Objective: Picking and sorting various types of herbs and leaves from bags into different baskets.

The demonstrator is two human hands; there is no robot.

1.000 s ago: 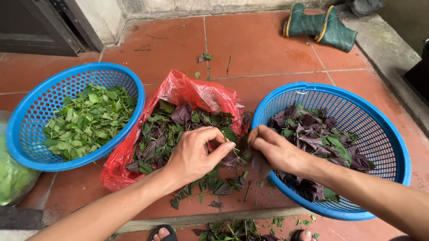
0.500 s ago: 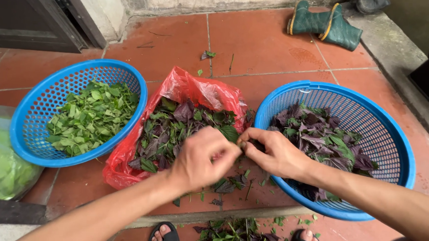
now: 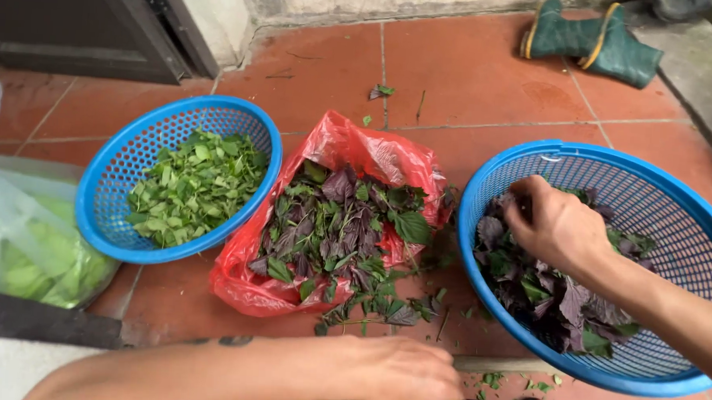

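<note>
Terracotta floor; right hand [image 3: 559, 226] lowered, fingers curled, into right basket [image 3: 692, 191] on purple leaves [image 3: 560, 301]; left hand [image 3: 404, 378] near, grip indiscernible; red bag [image 3: 374, 157] spread between baskets for reach.

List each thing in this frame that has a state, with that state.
Right basket: upright, partly filled with purple leaves.
Left basket: upright, partly filled with green leaves.
Red bag: open, purple-green herbs spilling onto the tiles.
Clear bag: holds green leaves; whether it is open cannot be told.
Boots: lying on their sides.
Right hand: inside right basket, on leaves.
Left hand: low, fingers on scraps.
</note>
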